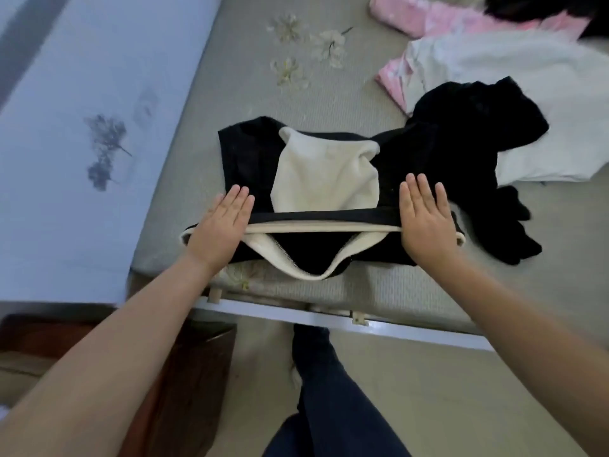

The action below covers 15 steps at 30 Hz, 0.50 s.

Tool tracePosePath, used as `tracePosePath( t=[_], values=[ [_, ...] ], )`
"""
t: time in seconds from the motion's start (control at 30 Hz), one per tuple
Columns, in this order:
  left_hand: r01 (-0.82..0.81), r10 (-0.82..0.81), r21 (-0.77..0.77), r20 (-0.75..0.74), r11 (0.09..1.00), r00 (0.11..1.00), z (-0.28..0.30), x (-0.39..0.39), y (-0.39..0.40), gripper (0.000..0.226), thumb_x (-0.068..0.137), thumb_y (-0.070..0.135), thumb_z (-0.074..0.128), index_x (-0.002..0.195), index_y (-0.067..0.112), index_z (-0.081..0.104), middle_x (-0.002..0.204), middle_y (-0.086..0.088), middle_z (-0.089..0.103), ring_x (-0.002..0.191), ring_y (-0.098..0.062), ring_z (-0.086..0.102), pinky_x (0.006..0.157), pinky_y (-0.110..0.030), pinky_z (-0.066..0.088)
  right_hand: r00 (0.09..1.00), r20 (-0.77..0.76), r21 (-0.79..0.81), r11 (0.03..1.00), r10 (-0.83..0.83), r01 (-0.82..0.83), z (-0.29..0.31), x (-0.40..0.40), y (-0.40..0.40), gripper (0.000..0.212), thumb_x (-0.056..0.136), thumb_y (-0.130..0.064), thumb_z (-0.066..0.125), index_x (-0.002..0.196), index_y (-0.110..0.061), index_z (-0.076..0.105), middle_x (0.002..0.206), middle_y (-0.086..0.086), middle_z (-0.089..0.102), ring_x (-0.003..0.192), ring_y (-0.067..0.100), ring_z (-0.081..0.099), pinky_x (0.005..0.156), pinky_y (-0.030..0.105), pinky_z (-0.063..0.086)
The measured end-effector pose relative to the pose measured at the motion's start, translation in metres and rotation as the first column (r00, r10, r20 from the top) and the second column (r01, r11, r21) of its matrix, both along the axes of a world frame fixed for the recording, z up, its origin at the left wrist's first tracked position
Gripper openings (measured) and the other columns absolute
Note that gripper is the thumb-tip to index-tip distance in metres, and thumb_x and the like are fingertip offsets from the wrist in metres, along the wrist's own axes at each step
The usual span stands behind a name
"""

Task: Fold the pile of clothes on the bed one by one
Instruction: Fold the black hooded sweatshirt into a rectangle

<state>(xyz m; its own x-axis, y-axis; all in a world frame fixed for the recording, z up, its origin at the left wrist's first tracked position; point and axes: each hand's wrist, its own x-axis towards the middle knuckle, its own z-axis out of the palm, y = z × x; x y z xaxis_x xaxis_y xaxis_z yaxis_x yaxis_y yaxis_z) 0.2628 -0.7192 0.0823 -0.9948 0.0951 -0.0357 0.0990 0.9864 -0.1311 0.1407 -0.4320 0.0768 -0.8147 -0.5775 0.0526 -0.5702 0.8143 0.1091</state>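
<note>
A black-and-cream garment (316,179) lies flat near the front edge of the bed (346,94), close to its left side. The left hand (220,225) presses on the garment's left end, fingers straight and together, gripping nothing. The right hand (428,219) presses on its right end the same way, palm down and flat. Touching the garment's right side, a crumpled black garment (468,133) lies partly over a white one (527,77). Pink clothes (428,14) sit toward the far right corner.
</note>
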Motion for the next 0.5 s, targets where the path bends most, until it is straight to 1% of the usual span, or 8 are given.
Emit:
tracePosePath(
  t=[0.1,0.17,0.2,0.23,0.27,0.33,0.4,0.5],
  values=[
    [0.017,-0.018,-0.068,-0.009,0.998,1.000,-0.003,-0.054,-0.022,0.046,0.071,-0.009,0.028,0.103,-0.018,0.059,0.105,-0.033,0.062,0.094,-0.046,0.061,0.073,-0.056,0.049,0.999,-0.017,0.031,0.999,-0.035,0.036,-0.006,-0.043,-0.020,0.046,0.080,-0.001,0.027,0.112,0.018,0.054,0.115,0.033,0.057,0.106,0.047,0.055,0.089,0.060,0.037],
    [0.027,-0.026,-0.092,0.011,0.995,1.000,-0.007,-0.093,-0.031,0.046,0.072,-0.008,0.028,0.104,-0.018,0.058,0.107,-0.033,0.061,0.096,-0.046,0.061,0.074,-0.055,0.049,0.998,-0.019,0.027,0.998,-0.053,0.053,-0.014,-0.075,-0.032,0.050,0.082,-0.003,0.022,0.118,0.018,0.049,0.122,0.034,0.052,0.113,0.050,0.049,0.097,0.058,0.027],
    [0.026,-0.024,-0.104,0.017,0.994,1.000,-0.012,-0.112,-0.036,0.046,0.075,-0.008,0.027,0.112,-0.019,0.053,0.116,-0.034,0.055,0.104,-0.046,0.057,0.083,-0.053,0.047,0.998,-0.014,0.018,0.998,-0.063,0.063,-0.017,-0.092,-0.039,0.054,0.083,-0.005,0.016,0.123,0.018,0.044,0.128,0.035,0.046,0.119,0.050,0.043,0.102,0.056,0.018],
    [0.016,-0.014,-0.119,0.017,0.993,1.000,-0.020,-0.130,-0.045,0.047,0.082,-0.008,0.026,0.125,-0.018,0.039,0.132,-0.035,0.041,0.120,-0.046,0.045,0.099,-0.049,0.038,0.998,-0.016,0.014,0.998,-0.065,0.065,-0.023,-0.110,-0.045,0.059,0.083,-0.008,0.008,0.129,0.016,0.036,0.135,0.033,0.038,0.127,0.049,0.034,0.105,0.053,0.006],
    [0.005,0.003,-0.131,0.057,0.991,0.998,-0.030,-0.147,-0.057,0.048,0.089,-0.006,0.022,0.137,-0.014,0.018,0.145,-0.031,0.019,0.134,-0.042,0.025,0.112,-0.043,0.020,0.998,-0.006,0.042,0.997,-0.059,0.059,-0.029,-0.126,-0.050,0.062,0.083,-0.011,0.002,0.136,0.013,0.025,0.143,0.030,0.027,0.135,0.045,0.021,0.107,0.048,-0.006],
    [-0.087,0.114,-0.143,0.192,0.986,0.975,-0.041,-0.180,-0.076,0.052,0.097,0.003,0.018,0.142,-0.003,-0.008,0.152,-0.020,-0.007,0.141,-0.031,-0.003,0.114,-0.035,-0.005,0.996,0.019,0.125,0.988,-0.092,0.089,-0.044,-0.162,-0.059,0.056,0.089,-0.010,0.004,0.143,0.005,0.002,0.153,0.020,0.004,0.142,0.033,-0.003,0.101,0.040,-0.026],
    [-0.101,0.126,-0.144,0.181,0.984,0.975,-0.053,-0.217,-0.092,0.053,0.098,0.006,0.019,0.143,0.000,-0.009,0.153,-0.018,-0.008,0.142,-0.028,-0.005,0.114,-0.034,-0.006,0.988,0.007,0.172,0.974,-0.154,0.151,-0.054,-0.196,-0.073,0.057,0.093,-0.007,0.018,0.144,0.000,-0.007,0.155,0.014,-0.004,0.142,0.028,-0.012,0.099,0.043,-0.029],
    [-0.137,0.160,-0.127,0.192,0.982,0.968,-0.069,-0.264,-0.104,0.052,0.098,0.009,0.019,0.144,0.001,-0.005,0.154,-0.015,-0.003,0.142,-0.026,-0.002,0.114,-0.035,-0.002,0.981,0.004,0.220,0.957,-0.192,0.186,-0.071,-0.235,-0.093,0.058,0.093,-0.007,0.023,0.144,-0.001,-0.005,0.155,0.013,-0.003,0.142,0.028,-0.010,0.102,0.045,-0.023]
  ],
)
